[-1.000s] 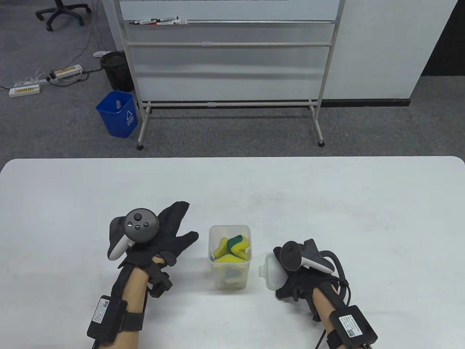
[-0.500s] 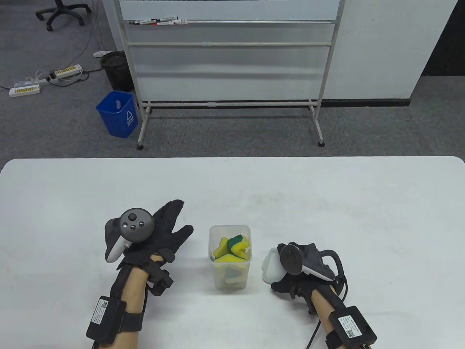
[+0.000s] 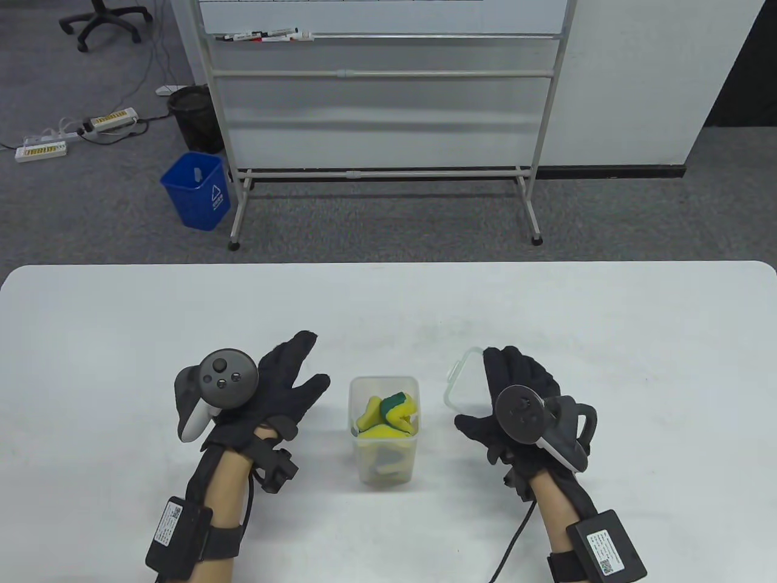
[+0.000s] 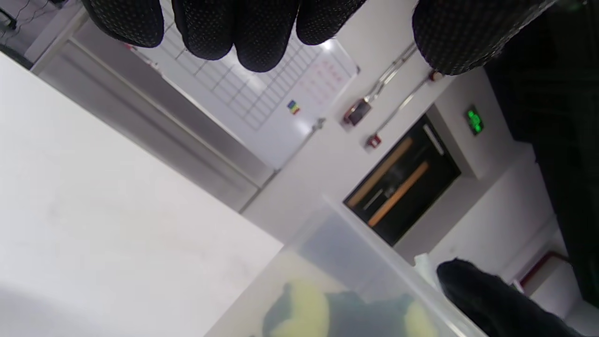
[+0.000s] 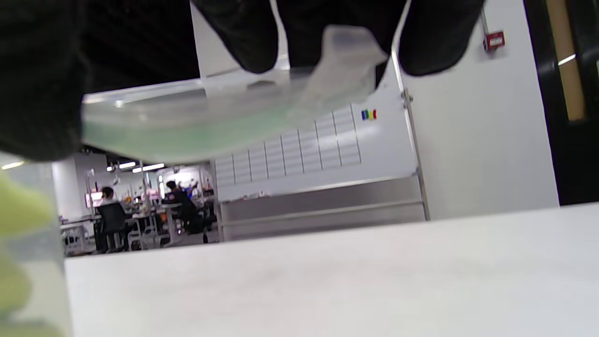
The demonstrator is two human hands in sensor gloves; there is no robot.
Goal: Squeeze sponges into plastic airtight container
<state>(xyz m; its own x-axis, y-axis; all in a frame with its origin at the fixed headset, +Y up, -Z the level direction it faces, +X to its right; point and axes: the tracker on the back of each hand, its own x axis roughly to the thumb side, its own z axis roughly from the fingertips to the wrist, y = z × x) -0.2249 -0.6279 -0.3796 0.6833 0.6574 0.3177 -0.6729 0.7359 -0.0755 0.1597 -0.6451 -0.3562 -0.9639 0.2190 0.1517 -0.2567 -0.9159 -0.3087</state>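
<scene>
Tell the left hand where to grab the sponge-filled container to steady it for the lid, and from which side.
Grip the container around its side walls just below the rim, coming in from its left, where the left hand hangs open beside it. It stands upright and tall, so a mid-to-upper wall hold should resist tipping and leaves the mouth free for the lid in the right hand.

Both hands, the left hand [image 3: 267, 395] and the right hand [image 3: 516, 395], wear black dotted-fabric gloves down to the fingers [image 4: 262, 32], with grey-and-white round-faced trackers behind the knuckles, bare forearms, and black labelled boxes strapped on, cables trailing.
</scene>
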